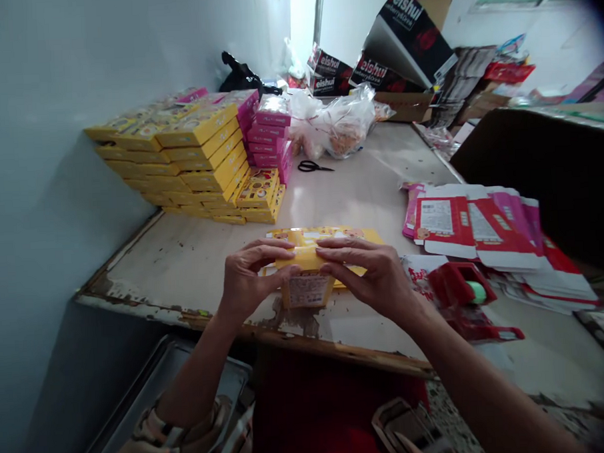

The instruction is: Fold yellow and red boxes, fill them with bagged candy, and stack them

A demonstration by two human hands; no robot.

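A small yellow carton (307, 290) stands on edge near the front of the table, its printed back panel towards me. My left hand (254, 272) pinches its upper left side, thumb on the near face and fingers over the top. On the upper right side my right hand (364, 267) grips it in the same manner. Behind the carton lie flat yellow carton blanks (355, 234), partly covered by my hands. Whether the carton holds anything I cannot tell.
Yellow boxes (199, 157) are stacked against the left wall, pink boxes (270, 134) beside them. Black scissors (315, 166) lie behind, near clear plastic bags (342, 124). To the right are a red tape dispenser (459, 286) and red and pink carton blanks (447, 223).
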